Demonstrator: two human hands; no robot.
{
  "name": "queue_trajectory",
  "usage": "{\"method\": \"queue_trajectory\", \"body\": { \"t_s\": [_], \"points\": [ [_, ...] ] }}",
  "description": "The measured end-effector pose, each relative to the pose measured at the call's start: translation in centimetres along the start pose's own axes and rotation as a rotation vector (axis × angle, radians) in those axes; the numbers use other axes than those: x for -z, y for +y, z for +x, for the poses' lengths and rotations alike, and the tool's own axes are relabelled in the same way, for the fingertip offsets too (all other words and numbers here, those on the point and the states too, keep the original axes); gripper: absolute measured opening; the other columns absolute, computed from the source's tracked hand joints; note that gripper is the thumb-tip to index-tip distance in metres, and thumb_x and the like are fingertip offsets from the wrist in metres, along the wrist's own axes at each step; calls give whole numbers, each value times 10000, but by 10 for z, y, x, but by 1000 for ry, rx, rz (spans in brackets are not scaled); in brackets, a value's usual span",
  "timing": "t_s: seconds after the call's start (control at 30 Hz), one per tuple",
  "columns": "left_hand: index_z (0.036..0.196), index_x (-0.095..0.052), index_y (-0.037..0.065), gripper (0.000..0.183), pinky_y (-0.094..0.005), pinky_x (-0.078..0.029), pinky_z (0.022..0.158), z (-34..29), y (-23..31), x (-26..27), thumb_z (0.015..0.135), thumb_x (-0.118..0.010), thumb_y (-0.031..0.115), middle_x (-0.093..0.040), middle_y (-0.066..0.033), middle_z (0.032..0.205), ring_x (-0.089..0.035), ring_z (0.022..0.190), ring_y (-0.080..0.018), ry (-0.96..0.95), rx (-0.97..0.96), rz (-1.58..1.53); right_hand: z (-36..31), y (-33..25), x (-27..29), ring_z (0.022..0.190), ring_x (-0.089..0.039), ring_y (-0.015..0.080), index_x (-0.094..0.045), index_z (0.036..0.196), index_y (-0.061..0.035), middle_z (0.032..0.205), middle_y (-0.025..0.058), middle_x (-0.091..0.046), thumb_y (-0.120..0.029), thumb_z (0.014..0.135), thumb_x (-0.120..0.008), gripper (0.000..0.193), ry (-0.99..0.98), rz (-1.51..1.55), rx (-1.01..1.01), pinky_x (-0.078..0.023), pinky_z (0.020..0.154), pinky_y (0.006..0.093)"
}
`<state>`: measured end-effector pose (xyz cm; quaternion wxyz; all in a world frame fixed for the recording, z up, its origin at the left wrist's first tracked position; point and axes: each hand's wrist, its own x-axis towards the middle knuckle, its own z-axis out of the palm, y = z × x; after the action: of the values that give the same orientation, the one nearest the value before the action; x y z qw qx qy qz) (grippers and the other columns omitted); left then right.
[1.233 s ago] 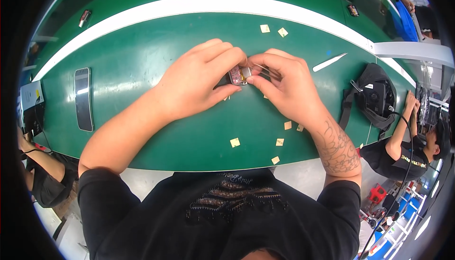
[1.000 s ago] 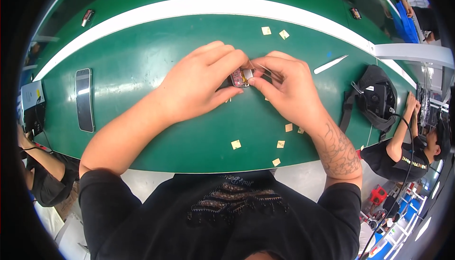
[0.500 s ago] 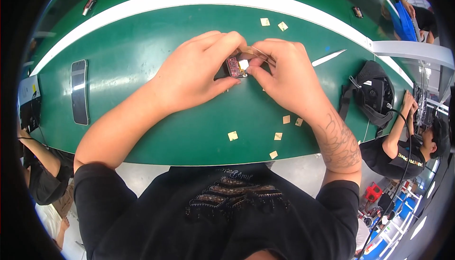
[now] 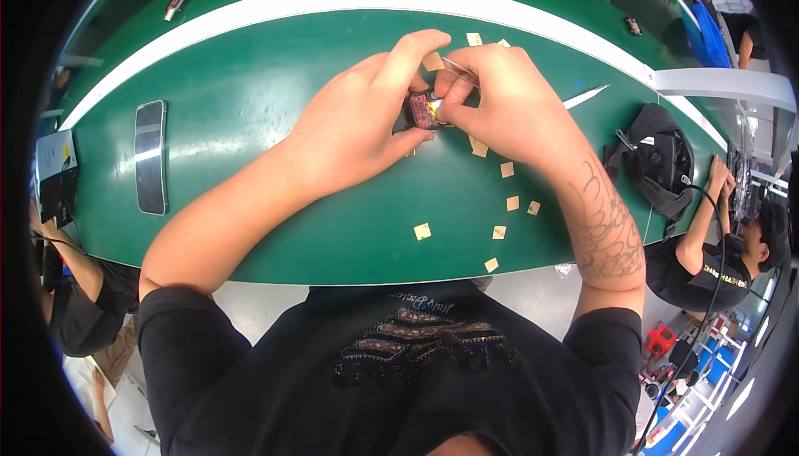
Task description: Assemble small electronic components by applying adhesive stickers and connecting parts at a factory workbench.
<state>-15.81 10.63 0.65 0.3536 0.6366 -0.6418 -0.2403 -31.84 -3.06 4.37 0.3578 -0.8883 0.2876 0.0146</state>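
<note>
Left index finger's popped up [image 4: 416, 47], so that tan square's [image 4: 432, 61] more exposed. Left grip [image 4: 349, 115] pinches the circuit gadget [image 4: 424, 110]; right grip [image 4: 512, 94] clamps tweezers [image 4: 460, 71].

Your left hand [image 4: 354, 115] grips a small red-and-black device [image 4: 423, 111]; your right hand [image 4: 503, 102] holds a thin metal tool [image 4: 460, 71]. Tan squares [image 4: 423, 232] dot the green worktop [image 4: 275, 235].

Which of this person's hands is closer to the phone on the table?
The left hand. It is right of the phone, around a small device; the right hand is farther right, at the device's other side.
</note>
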Motion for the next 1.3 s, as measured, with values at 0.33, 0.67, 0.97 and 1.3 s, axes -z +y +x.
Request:
{"method": "queue_trajectory", "body": {
  "t_s": [0.33,0.67,0.97,1.3],
  "points": [
    [1290,-690,96,532,-427,-583,875,2,0,4,796,-882,58,-684,-123,1141,-686,1001,-324,-87,-194,253,-6,66,33,665,-386,-12,-741,1214,6,849,-83,-596,-14,958,-766,259,197,361,137,-343,595,191],
    [1136,-792,136,378,-414,-577,816,3,11,2,768,-861,82,-678,-86,1164,-680,988,-284,-144,-293,538,-9,84,18,728,-621,206,-699,1128,14,889,114,-682,-71,1052,-655,122,294,263,307,-517,691,344],
    [1237,-764,71,420,-379,-556,882,18,-3,6,826,-834,20,-690,-106,1175,-670,1033,-284,-162,-211,123,-7,87,16,806,-675,369,-694,1030,8,913,164,-701,-105,1044,-648,123,333,150,411,-532,727,430],
    [1196,-736,36,358,-352,-521,857,25,7,1,851,-807,-26,-659,-79,1003,-639,982,-224,-179,1,67,-12,86,4,822,-668,380,-684,979,-32,856,153,-671,-203,1034,-670,181,265,70,387,-527,742,490]
  ]
}}
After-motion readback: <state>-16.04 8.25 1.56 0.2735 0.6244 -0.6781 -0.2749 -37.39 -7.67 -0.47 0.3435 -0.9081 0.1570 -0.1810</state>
